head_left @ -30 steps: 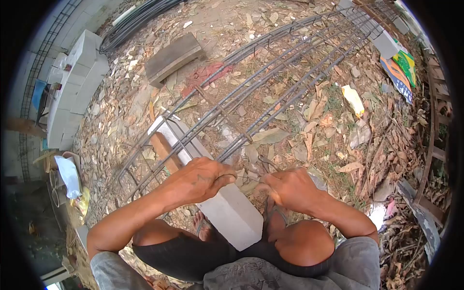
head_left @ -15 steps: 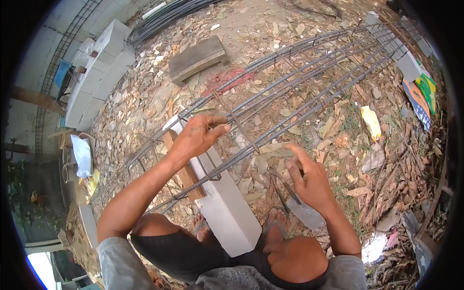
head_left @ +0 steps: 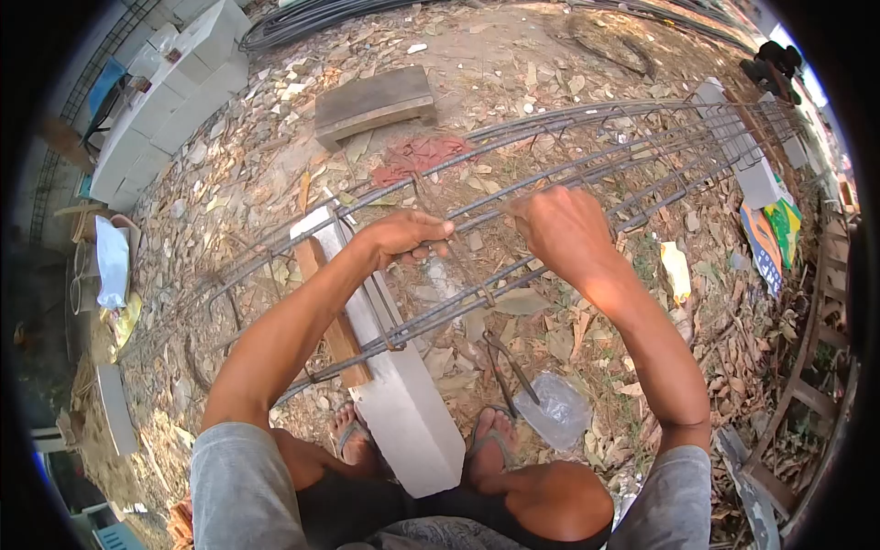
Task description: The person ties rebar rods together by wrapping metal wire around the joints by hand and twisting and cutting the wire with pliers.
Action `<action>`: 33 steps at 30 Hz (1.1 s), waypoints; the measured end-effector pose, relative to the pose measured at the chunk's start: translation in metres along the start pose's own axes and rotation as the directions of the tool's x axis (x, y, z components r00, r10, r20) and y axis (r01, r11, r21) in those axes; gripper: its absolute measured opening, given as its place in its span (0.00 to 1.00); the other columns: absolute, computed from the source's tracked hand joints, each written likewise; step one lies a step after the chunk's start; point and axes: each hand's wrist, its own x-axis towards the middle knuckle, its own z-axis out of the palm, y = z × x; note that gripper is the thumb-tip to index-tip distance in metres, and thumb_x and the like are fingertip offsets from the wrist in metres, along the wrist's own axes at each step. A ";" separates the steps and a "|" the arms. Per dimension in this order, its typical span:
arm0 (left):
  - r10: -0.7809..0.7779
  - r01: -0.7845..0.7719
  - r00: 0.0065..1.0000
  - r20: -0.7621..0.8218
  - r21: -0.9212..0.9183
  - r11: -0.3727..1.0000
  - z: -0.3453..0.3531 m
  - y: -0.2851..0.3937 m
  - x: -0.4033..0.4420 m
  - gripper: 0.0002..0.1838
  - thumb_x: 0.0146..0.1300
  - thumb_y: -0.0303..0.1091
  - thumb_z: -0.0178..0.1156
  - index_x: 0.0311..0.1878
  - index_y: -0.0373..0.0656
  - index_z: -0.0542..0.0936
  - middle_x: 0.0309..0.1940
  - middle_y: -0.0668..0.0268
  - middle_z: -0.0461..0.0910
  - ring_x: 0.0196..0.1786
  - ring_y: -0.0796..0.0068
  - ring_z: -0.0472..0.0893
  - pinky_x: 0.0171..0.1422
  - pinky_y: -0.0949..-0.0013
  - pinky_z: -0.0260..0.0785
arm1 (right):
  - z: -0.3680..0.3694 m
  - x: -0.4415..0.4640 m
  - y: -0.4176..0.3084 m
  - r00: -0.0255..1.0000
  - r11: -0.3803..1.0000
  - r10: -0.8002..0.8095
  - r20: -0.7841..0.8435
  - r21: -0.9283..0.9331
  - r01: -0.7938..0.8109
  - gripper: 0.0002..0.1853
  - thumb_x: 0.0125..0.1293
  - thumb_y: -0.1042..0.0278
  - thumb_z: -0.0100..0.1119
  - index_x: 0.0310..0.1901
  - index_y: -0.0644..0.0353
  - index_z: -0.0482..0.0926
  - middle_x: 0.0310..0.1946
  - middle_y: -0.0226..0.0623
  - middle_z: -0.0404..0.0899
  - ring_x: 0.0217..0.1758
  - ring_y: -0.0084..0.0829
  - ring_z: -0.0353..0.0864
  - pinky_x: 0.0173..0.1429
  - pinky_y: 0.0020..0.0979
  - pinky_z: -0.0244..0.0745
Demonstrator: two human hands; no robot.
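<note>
A long rebar cage (head_left: 495,197) lies across a pale concrete block (head_left: 408,417) between my feet. A brown wooden strip (head_left: 344,344) runs beside the block. My left hand (head_left: 408,238) is over the cage's middle bars near a cross tie, thumb and fingers pinched; what it holds is too small to make out. My right hand (head_left: 559,225) is curled over the same bars further right, its fingertips hidden by the hand and blur. Pincers (head_left: 509,367) with dark handles rest on the ground, partly over a clear plastic bag (head_left: 555,410).
A wooden bench-like block (head_left: 376,103) and a red cloth (head_left: 422,158) lie beyond the cage. Stacked pale blocks (head_left: 179,101) stand at the upper left. Another block (head_left: 756,179) supports the cage's far end. Leaves and rubble cover the ground.
My right hand has moved up from beside the pincers to the cage's bars. My left hand stays over the cage, its fingers now closer together. The view has shifted, showing more at the upper right.
</note>
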 end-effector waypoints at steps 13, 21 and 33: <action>0.081 -0.081 0.997 -0.008 -0.062 0.995 0.001 -0.009 0.006 0.14 0.67 0.43 0.75 0.48 0.44 0.90 0.29 0.72 0.80 0.27 0.82 0.71 0.26 0.73 0.59 | 0.014 0.113 -0.052 0.822 0.890 -0.242 0.516 -0.220 0.400 0.08 0.64 0.68 0.65 0.38 0.60 0.91 0.40 0.47 0.91 0.46 0.47 0.92 0.48 0.46 0.86; 0.056 -0.056 0.998 0.001 -0.014 0.998 0.000 -0.005 0.008 0.14 0.67 0.43 0.74 0.46 0.43 0.90 0.27 0.72 0.79 0.26 0.81 0.71 0.27 0.72 0.60 | 0.014 0.112 -0.066 0.804 0.890 -0.186 0.564 -0.251 0.381 0.09 0.66 0.68 0.64 0.40 0.61 0.90 0.42 0.50 0.91 0.48 0.48 0.92 0.50 0.47 0.86; 0.106 -0.104 0.994 0.039 -0.061 0.993 0.000 -0.006 0.017 0.12 0.72 0.40 0.69 0.47 0.40 0.90 0.35 0.67 0.86 0.26 0.81 0.71 0.25 0.72 0.62 | 0.048 0.029 -0.045 0.978 0.999 0.021 0.210 0.041 -0.030 0.12 0.67 0.66 0.66 0.51 0.51 0.89 0.39 0.47 0.89 0.42 0.53 0.88 0.48 0.49 0.83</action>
